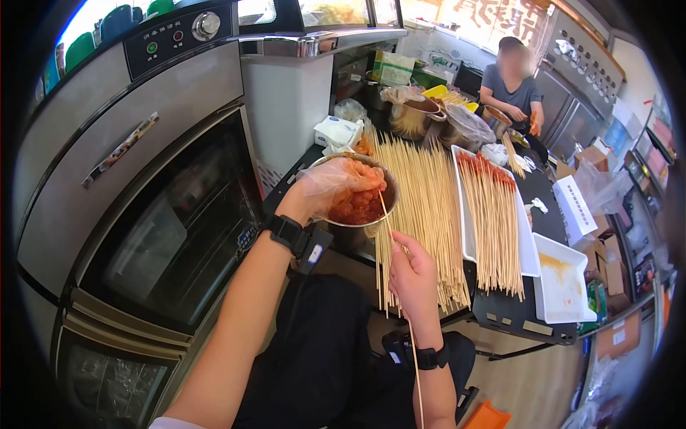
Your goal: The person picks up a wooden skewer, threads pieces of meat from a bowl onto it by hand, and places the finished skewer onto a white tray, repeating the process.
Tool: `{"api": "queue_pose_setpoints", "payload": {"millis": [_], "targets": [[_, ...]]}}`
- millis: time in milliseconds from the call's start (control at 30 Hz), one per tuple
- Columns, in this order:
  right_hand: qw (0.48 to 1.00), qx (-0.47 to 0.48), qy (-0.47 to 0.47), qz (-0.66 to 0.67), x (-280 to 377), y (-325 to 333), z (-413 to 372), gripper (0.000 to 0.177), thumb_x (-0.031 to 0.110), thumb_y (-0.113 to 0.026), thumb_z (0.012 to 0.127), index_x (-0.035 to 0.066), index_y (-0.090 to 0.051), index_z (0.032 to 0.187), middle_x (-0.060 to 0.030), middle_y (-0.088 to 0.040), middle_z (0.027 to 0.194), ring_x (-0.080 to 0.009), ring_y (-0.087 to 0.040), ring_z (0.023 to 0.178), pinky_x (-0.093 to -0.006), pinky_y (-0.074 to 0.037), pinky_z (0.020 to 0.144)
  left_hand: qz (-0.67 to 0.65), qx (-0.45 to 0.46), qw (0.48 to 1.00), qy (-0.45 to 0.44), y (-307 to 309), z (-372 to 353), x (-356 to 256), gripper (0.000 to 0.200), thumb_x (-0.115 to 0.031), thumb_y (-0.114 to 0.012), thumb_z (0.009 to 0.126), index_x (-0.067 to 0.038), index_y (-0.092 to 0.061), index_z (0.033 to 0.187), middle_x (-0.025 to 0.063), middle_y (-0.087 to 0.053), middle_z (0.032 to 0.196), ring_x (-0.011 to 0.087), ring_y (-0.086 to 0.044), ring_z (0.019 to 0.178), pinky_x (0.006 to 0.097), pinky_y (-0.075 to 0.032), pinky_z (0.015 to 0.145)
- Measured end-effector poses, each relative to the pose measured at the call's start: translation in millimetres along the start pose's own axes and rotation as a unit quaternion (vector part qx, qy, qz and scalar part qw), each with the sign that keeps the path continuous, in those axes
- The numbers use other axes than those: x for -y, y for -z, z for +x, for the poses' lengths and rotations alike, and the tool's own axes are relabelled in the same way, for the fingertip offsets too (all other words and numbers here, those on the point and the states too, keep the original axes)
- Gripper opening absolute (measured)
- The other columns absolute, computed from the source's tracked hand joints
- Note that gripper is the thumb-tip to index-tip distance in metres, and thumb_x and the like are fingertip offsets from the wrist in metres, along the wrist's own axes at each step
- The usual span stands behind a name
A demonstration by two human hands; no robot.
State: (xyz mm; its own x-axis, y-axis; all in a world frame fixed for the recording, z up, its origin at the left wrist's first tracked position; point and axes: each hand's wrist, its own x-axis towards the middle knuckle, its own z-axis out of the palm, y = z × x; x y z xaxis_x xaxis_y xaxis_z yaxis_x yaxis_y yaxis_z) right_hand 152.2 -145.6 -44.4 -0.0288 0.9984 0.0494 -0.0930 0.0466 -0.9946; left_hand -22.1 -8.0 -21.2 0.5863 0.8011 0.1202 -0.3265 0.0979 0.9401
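Observation:
My left hand [336, 184], in a thin clear glove, reaches into a metal bowl [389, 191] of red marinated meat [359, 207] and has a lump of the meat in its fingers. My right hand [411, 275] is bare and pinches one long bamboo skewer [397, 268], whose tip points up toward the bowl's rim. Both wrists carry black bands. A wide pile of bare bamboo skewers [425, 211] lies on the dark table just right of the bowl.
A white tray [530, 257] holds finished meat skewers [493, 222]; a second white tray [561, 286] with sauce traces sits nearer the corner. A steel oven [143, 186] stands at left. Another person [511, 89] works at the table's far end among pots and bags.

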Motion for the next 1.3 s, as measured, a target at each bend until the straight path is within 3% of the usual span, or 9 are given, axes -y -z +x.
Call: {"api": "queue_pose_setpoints", "payload": {"millis": [267, 333, 533, 700, 900, 1033, 1133, 1200, 1300], "targets": [[0.995, -0.025, 0.013, -0.092, -0.4, -2.7, -1.7, 0.026, 0.01, -0.046, 0.091, -0.002, -0.053, 0.114, 0.0031, -0.044, 0.06, -0.0029, -0.037, 0.051, -0.0203, -0.032, 0.045, 0.059, 0.001, 0.998, 0.014, -2.9, 1.4, 2.2, 0.014, -0.009, -0.065, 0.078, 0.004, -0.06, 0.084, 0.0078, -0.06, 0.093, 0.0157, -0.056, 0.085, 0.0263, -0.043, 0.081], [0.984, -0.036, 0.049, -0.17, 0.5, -1.4, -2.4, 0.027, 0.009, -0.046, 0.09, -0.003, -0.054, 0.113, 0.0003, -0.048, 0.062, -0.0054, -0.041, 0.053, -0.0221, -0.036, 0.048, 0.065, -0.006, 0.998, 0.025, -5.8, -0.4, 1.1, 0.013, -0.009, -0.065, 0.078, 0.003, -0.06, 0.081, 0.0073, -0.06, 0.092, 0.0154, -0.055, 0.085, 0.0266, -0.043, 0.08], [0.971, -0.047, 0.069, -0.225, 7.9, -2.5, -5.5, 0.026, 0.009, -0.047, 0.089, -0.002, -0.055, 0.111, -0.0069, -0.052, 0.063, -0.0099, -0.046, 0.054, -0.0251, -0.04, 0.051, 0.089, 0.004, 0.996, 0.019, -7.0, 0.3, 0.3, 0.013, -0.009, -0.064, 0.079, 0.002, -0.058, 0.076, 0.0051, -0.058, 0.088, 0.014, -0.053, 0.08, 0.0261, -0.042, 0.077], [0.962, -0.065, 0.087, -0.252, 4.6, -5.1, -4.4, 0.026, 0.01, -0.047, 0.089, -0.002, -0.055, 0.11, -0.0108, -0.053, 0.063, -0.0114, -0.048, 0.054, -0.0263, -0.041, 0.052, -0.028, 0.023, 0.999, 0.016, -1.2, 4.3, 6.6, 0.014, -0.011, -0.063, 0.08, 0.001, -0.058, 0.079, 0.0039, -0.058, 0.086, 0.0129, -0.053, 0.078, 0.0245, -0.042, 0.076], [0.956, -0.073, 0.106, -0.265, -2.2, -5.1, -2.1, 0.025, 0.011, -0.048, 0.089, -0.002, -0.056, 0.11, -0.0168, -0.057, 0.069, -0.0177, -0.056, 0.058, -0.029, -0.044, 0.056, 0.08, -0.01, 0.993, 0.083, -8.6, 0.0, -2.2, 0.013, -0.01, -0.063, 0.08, 0.001, -0.059, 0.083, 0.0027, -0.059, 0.084, 0.0111, -0.053, 0.079, 0.0236, -0.042, 0.074], [0.947, -0.075, 0.103, -0.294, 3.5, -7.7, -4.2, 0.025, 0.011, -0.049, 0.089, -0.002, -0.056, 0.109, -0.0218, -0.06, 0.076, -0.0244, -0.06, 0.064, -0.0313, -0.045, 0.059, 0.039, -0.024, 0.994, 0.094, -7.8, -0.6, -1.2, 0.014, -0.01, -0.062, 0.081, 0.003, -0.06, 0.087, 0.004, -0.06, 0.086, 0.0124, -0.055, 0.079, 0.0237, -0.044, 0.074], [0.943, -0.076, 0.117, -0.303, 1.3, -6.6, -3.6, 0.025, 0.011, -0.049, 0.088, -0.001, -0.056, 0.109, -0.0216, -0.059, 0.074, -0.0242, -0.059, 0.063, -0.0311, -0.045, 0.059, 0.021, -0.024, 0.997, 0.077, -3.6, 0.4, 1.7, 0.015, -0.009, -0.062, 0.081, 0.003, -0.06, 0.09, 0.0058, -0.062, 0.089, 0.0142, -0.057, 0.08, 0.0243, -0.045, 0.074], [0.944, -0.076, 0.122, -0.297, -0.1, -7.4, -2.5, 0.025, 0.011, -0.049, 0.088, -0.001, -0.056, 0.109, -0.0223, -0.059, 0.074, -0.0258, -0.06, 0.062, -0.0319, -0.045, 0.058, -0.068, 0.0, 0.996, 0.066, -1.2, 0.2, 3.9, 0.017, -0.009, -0.062, 0.081, 0.003, -0.06, 0.093, 0.0075, -0.063, 0.093, 0.0156, -0.058, 0.085, 0.0248, -0.045, 0.077], [0.939, -0.082, 0.152, -0.299, -4.2, -10.8, -1.0, 0.024, 0.01, -0.049, 0.088, -0.001, -0.056, 0.108, -0.0235, -0.058, 0.072, -0.0298, -0.059, 0.061, -0.0341, -0.044, 0.056, -0.042, -0.02, 0.996, 0.07, -4.0, -1.2, 2.1, 0.021, -0.009, -0.06, 0.082, 0.003, -0.059, 0.099, 0.009, -0.063, 0.097, 0.0163, -0.058, 0.089, 0.0254, -0.045, 0.081]]}}
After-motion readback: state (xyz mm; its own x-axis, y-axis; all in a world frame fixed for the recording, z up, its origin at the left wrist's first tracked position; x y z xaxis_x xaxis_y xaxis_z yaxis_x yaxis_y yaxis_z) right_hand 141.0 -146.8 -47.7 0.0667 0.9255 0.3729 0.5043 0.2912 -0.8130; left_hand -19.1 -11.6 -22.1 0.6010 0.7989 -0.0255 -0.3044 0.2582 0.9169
